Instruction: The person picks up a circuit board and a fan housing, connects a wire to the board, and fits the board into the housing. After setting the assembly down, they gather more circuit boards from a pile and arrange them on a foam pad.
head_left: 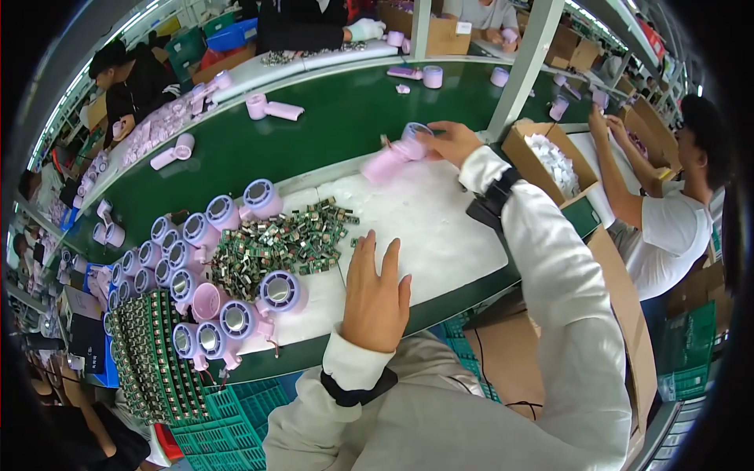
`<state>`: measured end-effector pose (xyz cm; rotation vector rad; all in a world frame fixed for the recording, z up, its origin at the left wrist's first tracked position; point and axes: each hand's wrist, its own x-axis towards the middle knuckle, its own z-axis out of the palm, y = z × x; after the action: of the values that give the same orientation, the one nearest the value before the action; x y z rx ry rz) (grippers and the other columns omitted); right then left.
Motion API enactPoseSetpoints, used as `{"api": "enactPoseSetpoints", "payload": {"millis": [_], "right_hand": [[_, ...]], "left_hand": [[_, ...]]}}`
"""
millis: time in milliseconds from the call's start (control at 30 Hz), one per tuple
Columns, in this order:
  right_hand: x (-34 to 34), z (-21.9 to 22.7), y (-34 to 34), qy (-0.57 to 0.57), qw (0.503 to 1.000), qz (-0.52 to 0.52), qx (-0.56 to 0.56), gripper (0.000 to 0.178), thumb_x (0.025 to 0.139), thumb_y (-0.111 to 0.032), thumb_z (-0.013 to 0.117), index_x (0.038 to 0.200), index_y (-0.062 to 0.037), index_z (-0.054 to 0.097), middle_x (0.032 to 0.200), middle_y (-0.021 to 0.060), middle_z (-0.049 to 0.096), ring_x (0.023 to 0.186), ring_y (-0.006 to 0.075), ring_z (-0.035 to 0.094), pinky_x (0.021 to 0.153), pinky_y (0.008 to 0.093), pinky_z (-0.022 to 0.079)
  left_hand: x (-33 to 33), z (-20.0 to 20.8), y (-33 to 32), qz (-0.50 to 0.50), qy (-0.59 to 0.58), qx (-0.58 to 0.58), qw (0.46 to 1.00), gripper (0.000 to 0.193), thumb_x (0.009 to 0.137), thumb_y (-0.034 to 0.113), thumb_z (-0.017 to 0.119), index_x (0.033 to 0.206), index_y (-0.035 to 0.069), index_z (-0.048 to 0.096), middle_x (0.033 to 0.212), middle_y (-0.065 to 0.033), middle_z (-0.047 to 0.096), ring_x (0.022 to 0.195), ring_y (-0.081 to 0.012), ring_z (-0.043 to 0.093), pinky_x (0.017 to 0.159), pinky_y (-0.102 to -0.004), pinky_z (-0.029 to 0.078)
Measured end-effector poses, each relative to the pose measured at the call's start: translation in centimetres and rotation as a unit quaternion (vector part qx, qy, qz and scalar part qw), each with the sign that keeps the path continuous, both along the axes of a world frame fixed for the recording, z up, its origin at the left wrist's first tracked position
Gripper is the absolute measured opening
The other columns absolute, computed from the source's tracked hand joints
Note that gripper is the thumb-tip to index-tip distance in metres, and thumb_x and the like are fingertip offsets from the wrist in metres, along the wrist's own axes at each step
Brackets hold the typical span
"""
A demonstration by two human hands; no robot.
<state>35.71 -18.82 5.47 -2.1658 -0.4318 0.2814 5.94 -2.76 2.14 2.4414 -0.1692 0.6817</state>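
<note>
At the far edge of the white work mat, my right hand (449,144) grips a pink housing (410,143) by its round lilac head. The lower part of this housing is smeared by motion. My left hand (375,302) lies open over the near part of the mat (448,235), fingers spread and holding nothing. Left of its fingertips is a heap of small green circuit boards (275,239). Around the heap stand several pink housings with round lilac heads (280,291), and among them is an open pink cup-shaped part (208,301).
Stacked strips of circuit boards (153,357) stand at the left. Beyond the mat runs a green conveyor belt (338,110) carrying scattered pink housings (275,108). A metal post (525,71) rises near my right hand, beside a carton of white pieces (554,161). Co-workers (667,212) sit around.
</note>
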Motion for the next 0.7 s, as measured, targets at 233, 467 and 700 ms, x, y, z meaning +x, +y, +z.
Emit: {"api": "enactPoseSetpoints", "payload": {"millis": [233, 467, 700], "right_hand": [[3.4, 3.1, -1.2, -0.11, 0.991, -0.007, -0.081, 0.041, 0.083, -0.039, 0.082, 0.111, -0.0083, 0.078, 0.095, 0.0115, 0.079, 0.088, 0.0226, 0.075, 0.083, 0.0334, 0.059], [7.6, 3.1, -6.9, -0.143, 0.953, -0.006, -0.268, 0.041, 0.081, -0.043, 0.081, 0.102, -0.0088, 0.08, 0.098, 0.0127, 0.079, 0.091, 0.0287, 0.075, 0.086, 0.0359, 0.058], [12.5, 2.6, -4.4, -0.148, 0.933, -0.033, -0.326, 0.036, 0.082, -0.039, 0.081, 0.102, -0.009, 0.081, 0.096, 0.012, 0.079, 0.092, 0.0274, 0.076, 0.088, 0.0348, 0.058]], "left_hand": [[-0.2, -2.0, 0.6, 0.045, 0.004, 0.077, 0.996, 0.039, 0.093, 0.009, 0.067, 0.131, 0.002, 0.061, 0.143, -0.0261, 0.053, 0.132, -0.0433, 0.052, 0.109, -0.0509, 0.045], [-1.9, -1.7, 1.0, 0.043, 0.002, 0.015, 0.999, 0.03, 0.09, 0.003, 0.067, 0.12, 0.002, 0.068, 0.137, -0.0184, 0.061, 0.131, -0.0388, 0.055, 0.108, -0.0493, 0.046], [-2.4, -0.9, 1.3, 0.032, 0.028, -0.005, 0.999, 0.03, 0.087, 0.0, 0.069, 0.117, 0.003, 0.07, 0.135, -0.0184, 0.062, 0.128, -0.0399, 0.057, 0.105, -0.0479, 0.049]]}}
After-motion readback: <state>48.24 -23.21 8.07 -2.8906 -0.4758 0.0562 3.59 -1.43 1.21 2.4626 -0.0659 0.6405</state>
